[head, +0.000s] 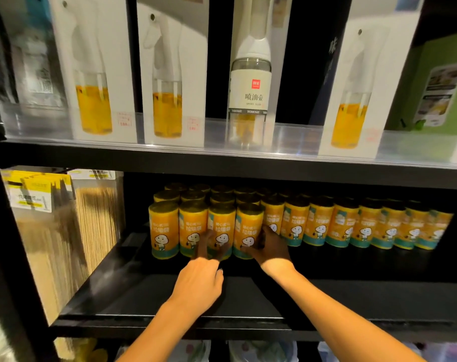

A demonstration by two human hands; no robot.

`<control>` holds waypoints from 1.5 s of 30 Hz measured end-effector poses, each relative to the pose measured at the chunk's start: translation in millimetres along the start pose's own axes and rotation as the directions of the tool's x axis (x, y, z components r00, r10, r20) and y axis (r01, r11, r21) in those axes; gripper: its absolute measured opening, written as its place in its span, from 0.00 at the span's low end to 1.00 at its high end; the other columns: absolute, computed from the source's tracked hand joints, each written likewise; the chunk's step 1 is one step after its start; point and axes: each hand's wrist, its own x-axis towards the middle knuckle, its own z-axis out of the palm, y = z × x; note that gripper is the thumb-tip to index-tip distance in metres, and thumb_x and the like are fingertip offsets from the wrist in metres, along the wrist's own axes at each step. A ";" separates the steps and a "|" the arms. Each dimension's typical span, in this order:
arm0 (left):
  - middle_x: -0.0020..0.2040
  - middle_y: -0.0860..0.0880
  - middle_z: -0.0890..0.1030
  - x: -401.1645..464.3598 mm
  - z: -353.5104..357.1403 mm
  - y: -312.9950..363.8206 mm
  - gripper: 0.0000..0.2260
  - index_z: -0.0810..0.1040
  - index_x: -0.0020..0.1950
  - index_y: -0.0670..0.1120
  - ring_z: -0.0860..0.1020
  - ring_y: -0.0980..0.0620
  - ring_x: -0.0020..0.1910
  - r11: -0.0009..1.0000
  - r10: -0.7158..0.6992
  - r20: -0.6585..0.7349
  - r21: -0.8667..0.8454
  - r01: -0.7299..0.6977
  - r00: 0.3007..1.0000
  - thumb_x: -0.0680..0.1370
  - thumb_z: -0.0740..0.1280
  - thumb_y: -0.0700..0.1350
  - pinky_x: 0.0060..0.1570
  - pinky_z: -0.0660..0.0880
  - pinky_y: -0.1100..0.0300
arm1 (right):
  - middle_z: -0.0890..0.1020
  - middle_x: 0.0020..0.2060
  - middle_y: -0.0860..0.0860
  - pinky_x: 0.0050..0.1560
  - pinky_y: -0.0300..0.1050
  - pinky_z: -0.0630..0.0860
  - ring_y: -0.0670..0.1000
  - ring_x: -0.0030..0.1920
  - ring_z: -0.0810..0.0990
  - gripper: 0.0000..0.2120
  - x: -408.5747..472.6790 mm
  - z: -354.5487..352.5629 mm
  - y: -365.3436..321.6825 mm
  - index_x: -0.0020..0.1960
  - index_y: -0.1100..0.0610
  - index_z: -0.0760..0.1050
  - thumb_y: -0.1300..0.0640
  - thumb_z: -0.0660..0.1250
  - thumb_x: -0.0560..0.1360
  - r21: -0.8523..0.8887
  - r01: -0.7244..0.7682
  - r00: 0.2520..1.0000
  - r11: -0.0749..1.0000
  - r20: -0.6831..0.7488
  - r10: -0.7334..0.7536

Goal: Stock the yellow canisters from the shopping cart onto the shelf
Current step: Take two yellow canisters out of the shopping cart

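Observation:
Several yellow canisters (164, 228) with a cartoon figure and a teal base stand in rows on the black middle shelf (170, 304), with a long row (352, 226) running right. My left hand (202, 275) reaches in with its fingers against the front of the third canister (223, 218) of the front block. My right hand (267, 246) grips the lower right side of the fourth canister (248, 226). Both hands are blurred and in shadow. The shopping cart is out of view.
Packs of bamboo skewers (65, 231) fill the shelf's left end. The shelf above (222, 158) carries boxed oil sprayers (96, 74), one loose sprayer bottle (249, 87) and a green box (431, 87). Bagged goods (261, 351) lie on the shelf below.

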 end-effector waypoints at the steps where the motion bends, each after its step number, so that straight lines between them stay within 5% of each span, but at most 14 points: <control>1: 0.49 0.47 0.80 0.7 -1.4 1.1 0.13 0.76 0.48 0.46 0.78 0.46 0.52 1.000 -0.007 0.012 0.020 0.007 1.000 0.83 0.58 0.52 0.42 0.69 0.57 | 0.80 0.64 0.52 0.63 0.57 0.76 0.56 0.64 0.79 0.32 -1.6 -1.4 -2.9 0.67 0.55 0.72 0.51 0.79 0.67 -0.003 0.003 1.000 1.000 0.006 -0.003; 6: 0.54 0.46 0.78 -3.9 -12.4 8.6 0.15 0.75 0.55 0.46 0.76 0.46 0.57 0.989 -0.061 0.077 0.140 0.049 0.995 0.82 0.59 0.57 0.51 0.73 0.55 | 0.76 0.68 0.51 0.64 0.51 0.75 0.56 0.67 0.76 0.36 -18.4 -11.3 3.0 0.73 0.50 0.67 0.48 0.77 0.69 -0.020 0.037 0.995 0.999 0.096 -0.035; 10: 0.69 0.46 0.67 -27.1 -19.5 8.4 0.25 0.64 0.74 0.48 0.66 0.46 0.70 0.993 -0.096 0.080 0.075 0.090 0.992 0.81 0.60 0.58 0.60 0.74 0.52 | 0.79 0.58 0.51 0.49 0.39 0.76 0.53 0.57 0.79 0.24 -54.3 -47.5 3.3 0.63 0.52 0.72 0.46 0.75 0.72 -0.061 0.011 0.984 0.998 0.176 0.000; 12: 0.77 0.51 0.59 -50.3 -22.5 8.3 0.29 0.57 0.79 0.53 0.58 0.49 0.77 0.998 -0.066 0.047 0.006 0.066 0.997 0.81 0.61 0.58 0.67 0.71 0.51 | 0.78 0.63 0.49 0.60 0.45 0.76 0.50 0.62 0.77 0.27 -81.3 -66.7 -0.6 0.68 0.53 0.72 0.45 0.74 0.73 0.004 0.074 0.983 0.997 0.168 -0.074; 19: 0.75 0.59 0.65 -181.6 -16.3 33.5 0.22 0.67 0.75 0.55 0.63 0.58 0.75 0.992 -0.023 -0.161 -0.123 0.003 0.987 0.81 0.61 0.56 0.71 0.67 0.57 | 0.76 0.61 0.36 0.64 0.38 0.71 0.41 0.64 0.75 0.20 -214.1 -91.0 12.6 0.66 0.44 0.73 0.51 0.72 0.76 0.279 0.339 0.908 0.899 0.152 -0.390; 26: 0.74 0.53 0.70 -357.5 36.0 70.6 0.21 0.71 0.73 0.48 0.66 0.57 0.74 0.955 -0.218 -0.078 -0.221 0.196 0.973 0.80 0.64 0.51 0.72 0.63 0.62 | 0.72 0.65 0.35 0.66 0.35 0.68 0.39 0.68 0.71 0.21 -345.3 -44.7 76.1 0.68 0.43 0.72 0.49 0.71 0.77 0.348 0.274 0.748 0.897 0.509 -0.426; 29: 0.75 0.55 0.68 -429.2 59.8 75.3 0.23 0.70 0.74 0.51 0.66 0.58 0.74 0.919 -0.351 0.011 -0.187 0.347 0.936 0.80 0.62 0.57 0.71 0.63 0.66 | 0.68 0.65 0.28 0.64 0.26 0.64 0.30 0.67 0.66 0.21 -387.1 -23.8 103.5 0.68 0.41 0.71 0.45 0.70 0.77 0.325 0.199 0.681 0.924 0.632 -0.369; 33: 0.76 0.59 0.64 -512.2 92.0 73.5 0.25 0.67 0.75 0.55 0.63 0.60 0.75 0.838 -0.505 0.084 -0.189 0.512 0.859 0.79 0.62 0.59 0.71 0.64 0.63 | 0.68 0.66 0.31 0.68 0.32 0.65 0.28 0.67 0.64 0.21 -427.9 -2.7 128.2 0.69 0.40 0.69 0.43 0.67 0.77 0.269 0.170 0.576 0.948 0.753 -0.318; 35: 0.75 0.63 0.64 -548.8 105.6 71.9 0.24 0.68 0.74 0.57 0.62 0.62 0.75 0.779 -0.589 0.081 -0.205 0.592 0.804 0.78 0.62 0.60 0.71 0.64 0.61 | 0.67 0.67 0.31 0.66 0.24 0.58 0.25 0.66 0.61 0.22 -444.9 5.6 135.1 0.69 0.39 0.67 0.44 0.68 0.78 0.253 0.214 0.536 0.944 0.777 -0.329; 41: 0.72 0.60 0.66 -638.9 125.9 60.2 0.27 0.71 0.73 0.53 0.62 0.64 0.72 0.610 -0.759 0.075 -0.265 0.747 0.646 0.76 0.62 0.62 0.70 0.63 0.62 | 0.69 0.69 0.35 0.68 0.33 0.65 0.37 0.71 0.67 0.23 -486.4 44.0 139.6 0.71 0.39 0.68 0.43 0.68 0.77 0.186 0.187 0.438 0.965 0.863 -0.251; 45: 0.72 0.60 0.66 -689.7 121.7 49.3 0.24 0.71 0.73 0.53 0.61 0.67 0.69 0.526 -0.824 0.070 -0.278 0.804 0.563 0.77 0.71 0.50 0.69 0.55 0.75 | 0.69 0.66 0.32 0.61 0.22 0.59 0.26 0.65 0.64 0.22 -512.5 71.1 118.7 0.70 0.42 0.69 0.44 0.68 0.78 0.156 0.224 0.366 0.962 0.901 -0.232</control>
